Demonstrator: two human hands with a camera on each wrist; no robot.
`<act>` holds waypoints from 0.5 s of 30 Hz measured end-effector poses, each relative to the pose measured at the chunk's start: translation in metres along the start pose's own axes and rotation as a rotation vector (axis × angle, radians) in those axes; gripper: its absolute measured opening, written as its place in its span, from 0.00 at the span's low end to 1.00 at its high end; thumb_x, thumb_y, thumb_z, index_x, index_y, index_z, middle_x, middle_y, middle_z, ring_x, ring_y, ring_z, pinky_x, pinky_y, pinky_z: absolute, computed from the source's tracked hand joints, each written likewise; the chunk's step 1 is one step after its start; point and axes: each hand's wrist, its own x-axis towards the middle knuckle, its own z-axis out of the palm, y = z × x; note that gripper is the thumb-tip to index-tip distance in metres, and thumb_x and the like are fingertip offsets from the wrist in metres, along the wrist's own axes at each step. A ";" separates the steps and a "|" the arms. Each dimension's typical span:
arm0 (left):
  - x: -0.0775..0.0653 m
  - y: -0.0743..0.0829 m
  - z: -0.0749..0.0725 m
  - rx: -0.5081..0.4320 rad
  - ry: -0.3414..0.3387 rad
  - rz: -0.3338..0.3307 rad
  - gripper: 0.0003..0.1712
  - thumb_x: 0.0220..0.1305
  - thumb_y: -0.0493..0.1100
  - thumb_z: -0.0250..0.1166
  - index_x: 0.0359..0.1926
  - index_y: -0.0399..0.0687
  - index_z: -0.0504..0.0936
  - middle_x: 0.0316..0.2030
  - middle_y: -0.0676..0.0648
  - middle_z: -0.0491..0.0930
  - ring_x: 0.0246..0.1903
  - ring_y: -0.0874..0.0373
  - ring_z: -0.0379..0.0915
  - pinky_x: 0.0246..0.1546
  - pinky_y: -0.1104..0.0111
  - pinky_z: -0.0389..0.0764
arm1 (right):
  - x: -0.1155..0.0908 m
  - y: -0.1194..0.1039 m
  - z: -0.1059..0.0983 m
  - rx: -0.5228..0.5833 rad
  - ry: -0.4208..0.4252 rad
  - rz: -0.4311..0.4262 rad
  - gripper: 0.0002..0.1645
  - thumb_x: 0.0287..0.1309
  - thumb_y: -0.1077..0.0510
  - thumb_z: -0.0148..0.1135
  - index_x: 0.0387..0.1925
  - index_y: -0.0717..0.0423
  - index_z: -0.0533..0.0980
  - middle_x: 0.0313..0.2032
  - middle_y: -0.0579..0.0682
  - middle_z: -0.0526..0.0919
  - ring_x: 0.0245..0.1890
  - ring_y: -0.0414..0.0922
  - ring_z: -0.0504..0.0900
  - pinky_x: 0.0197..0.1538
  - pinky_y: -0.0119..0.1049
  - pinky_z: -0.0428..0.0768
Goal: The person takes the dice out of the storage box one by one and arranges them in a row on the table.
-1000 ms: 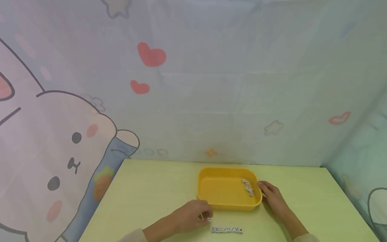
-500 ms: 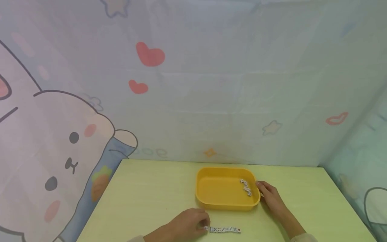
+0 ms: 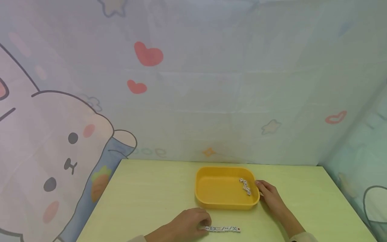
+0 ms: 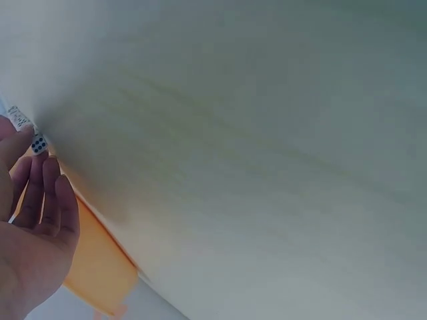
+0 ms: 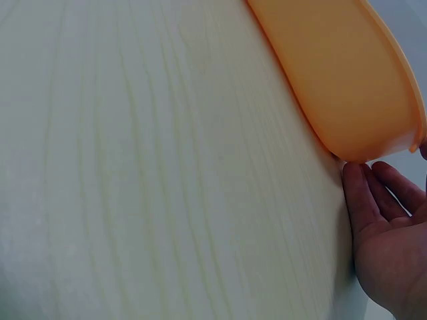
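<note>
Your left hand (image 3: 191, 223) pinches a die (image 3: 207, 228) between thumb and finger; the row of dice (image 3: 223, 229) stretches rightward from those fingertips. Your right hand (image 3: 270, 195) grips the yellow tray (image 3: 216, 188), thumb at the rim, fingers against the outer wall; more dice (image 3: 245, 188) (a crooked little string) lie inside, just beyond that thumb.

There's a narrow strip of desk (image 3: 232, 218) open between the yellow tray (image 3: 228, 206) and the row of dice (image 3: 223, 229); the right forearm (image 3: 288, 216) bars its right end, the left grip (image 3: 191, 222) its left.
</note>
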 end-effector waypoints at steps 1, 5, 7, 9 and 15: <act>0.000 0.000 -0.001 -0.002 -0.003 -0.004 0.09 0.66 0.50 0.76 0.45 0.62 0.85 0.40 0.69 0.79 0.40 0.76 0.72 0.44 0.78 0.78 | 0.000 0.000 0.000 0.001 -0.002 -0.001 0.37 0.83 0.41 0.50 0.72 0.69 0.69 0.71 0.64 0.72 0.66 0.47 0.74 0.58 0.31 0.81; 0.002 0.002 -0.004 0.005 -0.002 -0.002 0.12 0.66 0.51 0.76 0.47 0.62 0.85 0.41 0.69 0.79 0.41 0.76 0.72 0.46 0.76 0.79 | 0.001 0.002 -0.001 0.002 -0.007 -0.008 0.36 0.83 0.42 0.49 0.72 0.70 0.68 0.71 0.65 0.71 0.68 0.50 0.74 0.58 0.32 0.82; 0.004 0.003 -0.007 0.007 0.009 0.021 0.11 0.67 0.51 0.76 0.47 0.61 0.85 0.41 0.68 0.80 0.41 0.76 0.73 0.46 0.78 0.78 | 0.001 0.002 -0.001 0.004 -0.008 -0.010 0.36 0.83 0.43 0.49 0.72 0.70 0.68 0.72 0.65 0.71 0.69 0.52 0.74 0.57 0.32 0.82; 0.006 0.005 -0.010 0.007 0.022 0.058 0.10 0.68 0.51 0.75 0.46 0.59 0.85 0.40 0.67 0.80 0.40 0.77 0.74 0.44 0.81 0.77 | 0.001 0.002 -0.001 0.011 -0.015 -0.006 0.37 0.83 0.42 0.49 0.73 0.70 0.67 0.72 0.65 0.71 0.69 0.53 0.73 0.58 0.32 0.82; 0.018 0.020 -0.025 -0.016 0.079 0.169 0.08 0.71 0.52 0.72 0.45 0.57 0.86 0.39 0.64 0.81 0.39 0.77 0.75 0.41 0.86 0.74 | 0.002 -0.001 -0.003 0.021 -0.035 -0.010 0.39 0.83 0.41 0.49 0.73 0.71 0.66 0.72 0.66 0.70 0.69 0.54 0.73 0.58 0.33 0.82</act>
